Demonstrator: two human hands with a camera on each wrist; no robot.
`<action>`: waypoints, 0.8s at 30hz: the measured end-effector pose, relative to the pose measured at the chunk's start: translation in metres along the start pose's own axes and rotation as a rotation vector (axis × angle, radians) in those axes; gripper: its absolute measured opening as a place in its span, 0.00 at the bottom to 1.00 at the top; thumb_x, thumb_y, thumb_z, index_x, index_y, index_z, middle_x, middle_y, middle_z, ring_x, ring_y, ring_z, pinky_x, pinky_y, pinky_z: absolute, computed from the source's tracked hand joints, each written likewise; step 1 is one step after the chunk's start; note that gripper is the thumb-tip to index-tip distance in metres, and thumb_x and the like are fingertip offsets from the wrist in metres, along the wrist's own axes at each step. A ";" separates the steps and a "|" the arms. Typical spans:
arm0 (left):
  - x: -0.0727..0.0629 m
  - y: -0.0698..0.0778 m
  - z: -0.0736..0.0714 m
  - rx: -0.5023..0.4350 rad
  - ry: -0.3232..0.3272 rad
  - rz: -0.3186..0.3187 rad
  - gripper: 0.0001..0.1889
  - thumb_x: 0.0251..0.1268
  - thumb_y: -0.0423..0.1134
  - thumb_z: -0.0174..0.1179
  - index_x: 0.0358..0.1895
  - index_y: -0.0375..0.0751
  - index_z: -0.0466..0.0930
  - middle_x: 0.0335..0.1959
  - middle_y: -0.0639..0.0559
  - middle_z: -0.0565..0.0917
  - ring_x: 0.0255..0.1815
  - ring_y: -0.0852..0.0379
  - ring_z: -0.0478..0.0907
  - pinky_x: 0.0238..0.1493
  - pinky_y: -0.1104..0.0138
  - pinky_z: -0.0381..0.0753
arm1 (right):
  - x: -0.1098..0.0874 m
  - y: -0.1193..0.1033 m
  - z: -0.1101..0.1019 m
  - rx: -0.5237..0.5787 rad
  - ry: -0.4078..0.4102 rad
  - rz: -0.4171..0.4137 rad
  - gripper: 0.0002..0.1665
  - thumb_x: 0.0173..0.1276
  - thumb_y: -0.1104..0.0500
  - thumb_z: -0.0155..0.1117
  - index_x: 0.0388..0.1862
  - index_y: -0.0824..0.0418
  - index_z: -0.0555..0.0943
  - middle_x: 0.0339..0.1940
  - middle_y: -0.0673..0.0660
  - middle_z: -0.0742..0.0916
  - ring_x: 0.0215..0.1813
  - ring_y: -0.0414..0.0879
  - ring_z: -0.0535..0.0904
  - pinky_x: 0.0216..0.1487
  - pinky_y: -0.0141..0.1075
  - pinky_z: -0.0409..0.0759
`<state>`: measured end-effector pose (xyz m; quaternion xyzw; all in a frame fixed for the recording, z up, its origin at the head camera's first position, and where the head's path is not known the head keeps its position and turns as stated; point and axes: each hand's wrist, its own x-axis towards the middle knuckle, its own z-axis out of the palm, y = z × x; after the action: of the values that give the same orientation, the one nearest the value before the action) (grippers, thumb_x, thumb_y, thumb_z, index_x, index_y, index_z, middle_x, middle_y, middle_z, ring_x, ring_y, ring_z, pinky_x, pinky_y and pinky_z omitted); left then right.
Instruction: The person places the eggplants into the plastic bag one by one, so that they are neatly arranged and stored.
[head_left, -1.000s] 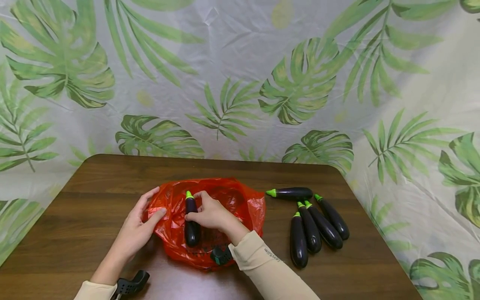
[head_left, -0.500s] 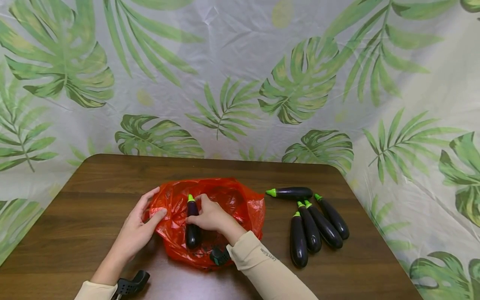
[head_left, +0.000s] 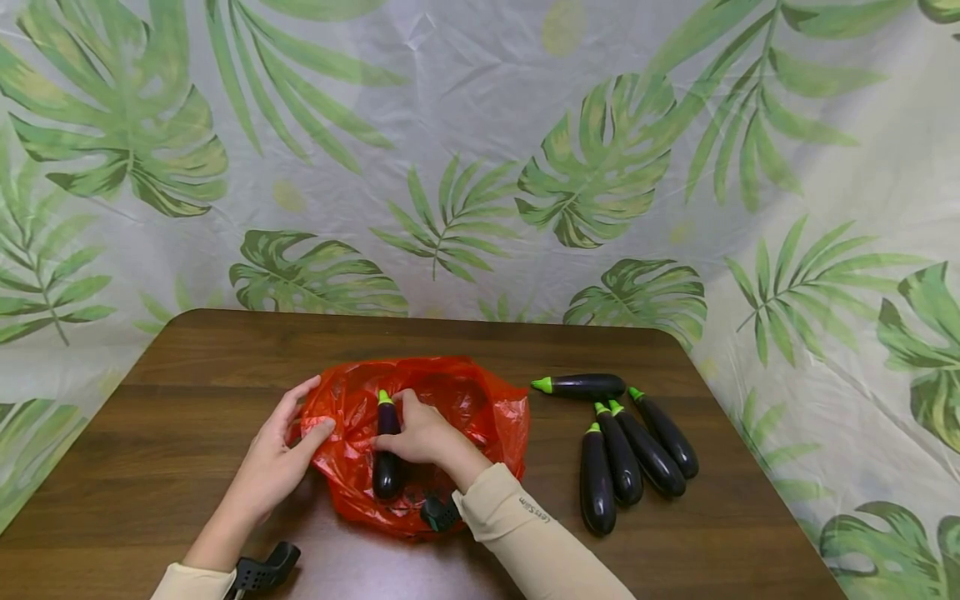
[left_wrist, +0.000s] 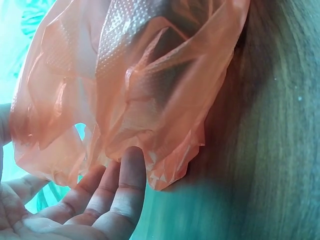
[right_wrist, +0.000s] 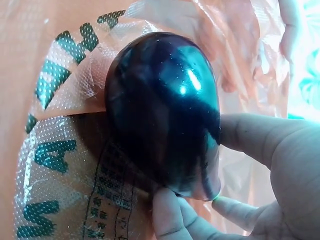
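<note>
small print (right_wrist: 110,192) on the red bag (head_left: 468,398) was too blurred to read; in the head view the right fingers (head_left: 392,444) hid part of the eggplant (head_left: 387,477) and the bottom edge cropped the tabletop (head_left: 112,467).

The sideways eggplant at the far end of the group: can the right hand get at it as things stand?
Probably not yet: the right hand grips another eggplant at the red plastic bag. Once freed, it likely could; the sideways eggplant lies uncovered beside the bag.
</note>
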<state>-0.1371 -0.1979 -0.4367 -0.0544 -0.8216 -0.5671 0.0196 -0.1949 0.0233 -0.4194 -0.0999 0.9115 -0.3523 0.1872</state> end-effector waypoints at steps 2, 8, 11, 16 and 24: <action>0.000 0.000 0.000 0.001 0.001 0.003 0.36 0.83 0.45 0.59 0.87 0.52 0.55 0.80 0.31 0.70 0.73 0.30 0.76 0.52 0.80 0.78 | 0.000 0.000 0.000 0.000 -0.003 0.000 0.43 0.69 0.48 0.78 0.74 0.62 0.68 0.52 0.64 0.87 0.49 0.52 0.86 0.56 0.48 0.88; 0.001 -0.001 0.000 -0.004 -0.002 0.002 0.36 0.83 0.46 0.59 0.87 0.53 0.55 0.80 0.32 0.70 0.72 0.31 0.77 0.52 0.79 0.79 | -0.001 -0.001 -0.001 -0.032 0.011 -0.013 0.43 0.69 0.46 0.78 0.73 0.63 0.68 0.52 0.63 0.87 0.49 0.52 0.85 0.56 0.46 0.87; 0.001 0.000 0.000 -0.003 -0.001 -0.003 0.36 0.83 0.46 0.59 0.87 0.53 0.56 0.80 0.32 0.70 0.72 0.31 0.77 0.52 0.79 0.79 | 0.004 0.004 0.001 -0.060 0.026 -0.035 0.44 0.70 0.43 0.76 0.73 0.63 0.67 0.50 0.61 0.87 0.47 0.49 0.83 0.53 0.44 0.85; 0.001 0.000 0.001 -0.010 0.004 0.002 0.35 0.83 0.45 0.59 0.86 0.52 0.56 0.80 0.32 0.70 0.72 0.31 0.77 0.52 0.79 0.79 | 0.002 0.002 -0.003 -0.065 0.034 -0.054 0.43 0.71 0.43 0.75 0.74 0.63 0.68 0.49 0.60 0.86 0.47 0.49 0.82 0.54 0.44 0.85; 0.000 0.000 0.001 -0.021 0.001 -0.002 0.35 0.84 0.45 0.59 0.86 0.52 0.56 0.79 0.31 0.71 0.71 0.30 0.78 0.51 0.78 0.81 | -0.009 -0.010 -0.015 -0.043 0.020 -0.039 0.44 0.70 0.44 0.76 0.76 0.60 0.67 0.43 0.56 0.85 0.39 0.46 0.80 0.43 0.37 0.82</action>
<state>-0.1366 -0.1967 -0.4369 -0.0534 -0.8157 -0.5757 0.0187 -0.1928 0.0284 -0.4001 -0.1184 0.9185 -0.3372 0.1691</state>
